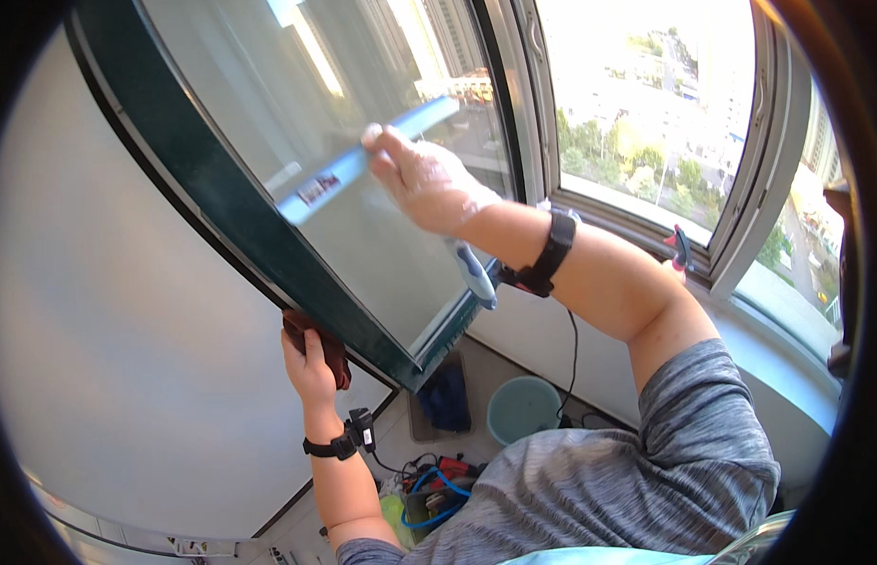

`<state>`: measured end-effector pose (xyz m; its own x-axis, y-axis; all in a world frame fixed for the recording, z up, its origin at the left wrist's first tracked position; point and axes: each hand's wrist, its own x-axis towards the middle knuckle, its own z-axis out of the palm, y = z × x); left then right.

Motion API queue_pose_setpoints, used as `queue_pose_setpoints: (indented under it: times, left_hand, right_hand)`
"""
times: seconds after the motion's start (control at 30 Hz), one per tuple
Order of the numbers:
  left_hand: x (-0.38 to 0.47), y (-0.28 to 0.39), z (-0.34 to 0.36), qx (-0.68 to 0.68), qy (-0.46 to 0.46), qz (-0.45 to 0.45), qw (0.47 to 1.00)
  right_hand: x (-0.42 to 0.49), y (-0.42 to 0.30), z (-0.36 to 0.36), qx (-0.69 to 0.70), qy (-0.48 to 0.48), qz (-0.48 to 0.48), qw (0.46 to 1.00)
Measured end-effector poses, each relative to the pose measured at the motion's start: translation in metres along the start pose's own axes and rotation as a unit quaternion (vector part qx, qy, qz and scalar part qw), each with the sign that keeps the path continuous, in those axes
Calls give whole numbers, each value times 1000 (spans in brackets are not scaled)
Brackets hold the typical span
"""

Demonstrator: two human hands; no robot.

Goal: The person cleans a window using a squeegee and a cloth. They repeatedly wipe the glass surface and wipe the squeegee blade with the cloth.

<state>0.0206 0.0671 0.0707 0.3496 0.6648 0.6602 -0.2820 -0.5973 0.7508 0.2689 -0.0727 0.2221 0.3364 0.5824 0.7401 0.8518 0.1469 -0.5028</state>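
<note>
My right hand (428,180), in a thin clear plastic glove, grips a window squeegee (339,176) with a long light-blue bar. The bar slants across the glass pane (368,240) of an opened window sash, and the tool's blue-grey handle shows below my wrist. Whether the blade touches the glass cannot be seen for certain. Lower left, my left hand (311,364) holds a dark reddish-brown cloth (332,353) against the edge of the sash's dark green frame (248,219). Part of the cloth is hidden behind my fingers.
A spray bottle (680,251) stands by the sill near my right elbow. On the floor are a pale green basin (525,409), a grey tub (414,417) holding dark blue cloth, and a tool holder (438,494). A black cable (575,353) hangs along the wall.
</note>
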Motion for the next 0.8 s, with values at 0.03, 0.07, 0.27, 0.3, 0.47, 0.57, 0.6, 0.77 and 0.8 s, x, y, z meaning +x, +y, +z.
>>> queue_pose_setpoints:
  times: [0.03,0.07,0.27,0.3,0.47,0.57,0.6,0.77,0.8]
  left_hand:
    - [0,0,0,6,-1,-5,1000]
    - [0,-1,0,6,-1,-9,1000]
    - [-2,0,1,-25,-5,-15,1000]
    - [-2,0,2,-24,-6,-16,1000]
    - [-1,0,1,-37,-11,-22,999]
    - [0,0,1,-31,-9,-28,999]
    - [1,0,1,-33,-2,-37,999]
    - [1,0,0,-10,-6,-38,999]
    - [1,-1,-1,-12,-10,-35,999]
  right_hand:
    - [-19,12,10,-4,-4,-1,1000]
    - [-36,23,20,-19,11,-10,1000]
    - [-128,84,62,-69,-79,31,994]
    - [-139,91,66,-82,-107,49,990]
    - [-181,122,84,-50,-98,-7,994]
    - [-202,138,91,-108,-228,38,967]
    - [-207,142,96,-45,-215,33,975]
    - [-228,150,106,37,-239,198,950]
    - [-231,149,107,37,-235,215,947]
